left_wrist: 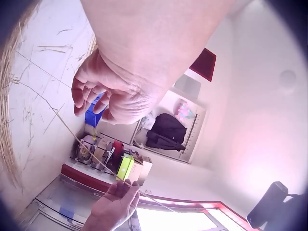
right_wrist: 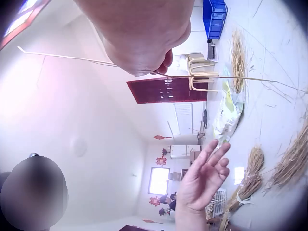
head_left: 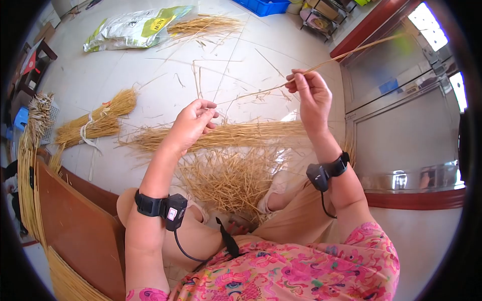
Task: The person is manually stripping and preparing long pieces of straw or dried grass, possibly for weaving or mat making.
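Observation:
The right hand (head_left: pixel 312 95) pinches a long thin straw stalk (head_left: pixel 366 46) between thumb and fingers; one part runs up to the right, a thinner part slopes down to the left. In the left wrist view the same stalk (left_wrist: pixel 72 131) crosses below the left hand (left_wrist: pixel 113 91). The left hand (head_left: pixel 193 123), its fingers loosely bent, holds nothing visible near the stalk's thin end. Beneath both hands lies a long layer of straw (head_left: pixel 226 135) on the floor, with a heap of short straw pieces (head_left: pixel 226 180) between the person's feet.
A tied straw bundle (head_left: pixel 95 120) lies at the left, near a brown wooden board (head_left: pixel 75 220). Farther back are a printed bag (head_left: pixel 135 30) with straw and a blue crate (head_left: pixel 263 6). Metal cabinet doors (head_left: pixel 406 135) stand at the right.

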### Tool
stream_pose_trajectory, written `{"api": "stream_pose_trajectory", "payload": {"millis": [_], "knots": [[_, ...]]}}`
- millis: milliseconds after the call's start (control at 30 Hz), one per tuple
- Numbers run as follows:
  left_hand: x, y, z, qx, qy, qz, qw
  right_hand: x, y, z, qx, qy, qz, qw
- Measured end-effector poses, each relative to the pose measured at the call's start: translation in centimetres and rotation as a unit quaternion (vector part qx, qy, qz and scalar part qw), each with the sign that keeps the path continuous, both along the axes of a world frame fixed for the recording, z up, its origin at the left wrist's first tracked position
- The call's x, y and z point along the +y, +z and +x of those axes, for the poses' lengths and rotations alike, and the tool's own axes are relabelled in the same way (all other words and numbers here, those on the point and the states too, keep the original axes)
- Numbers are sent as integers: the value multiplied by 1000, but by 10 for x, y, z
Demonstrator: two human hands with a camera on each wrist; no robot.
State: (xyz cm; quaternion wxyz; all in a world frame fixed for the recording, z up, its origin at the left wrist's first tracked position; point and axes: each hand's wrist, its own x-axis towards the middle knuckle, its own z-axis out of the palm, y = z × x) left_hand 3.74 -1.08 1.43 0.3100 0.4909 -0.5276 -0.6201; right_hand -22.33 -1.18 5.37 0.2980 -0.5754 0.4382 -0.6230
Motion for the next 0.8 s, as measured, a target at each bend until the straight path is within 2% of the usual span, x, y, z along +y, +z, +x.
{"api": "stream_pose_trajectory", "payload": {"millis": [100, 200, 367, 633, 733, 767, 800], "knots": [[2, -8, -4, -37, -2, -17, 999, -1, 5, -12, -9, -9, -39, 999], [-2, -21, -8, -55, -20, -19, 998, -6, 7, -22, -106, -7, -49, 993], [0, -25, -20, -56, -44, 9, 997, -7, 29, -42, -184, 30, -113, 976], [2, -33, -28, -79, -79, 7, 994, -14, 72, -63, -225, 1, -207, 952], [2, -35, -28, -90, -71, 11, 993, -20, 98, -56, -232, 25, -232, 944], [2, -33, -28, -96, -67, 10, 993, -21, 111, -48, -234, -23, -227, 945], [2, -32, -28, -102, -62, 9, 993, -25, 120, -43, -230, -5, -244, 942]]}}
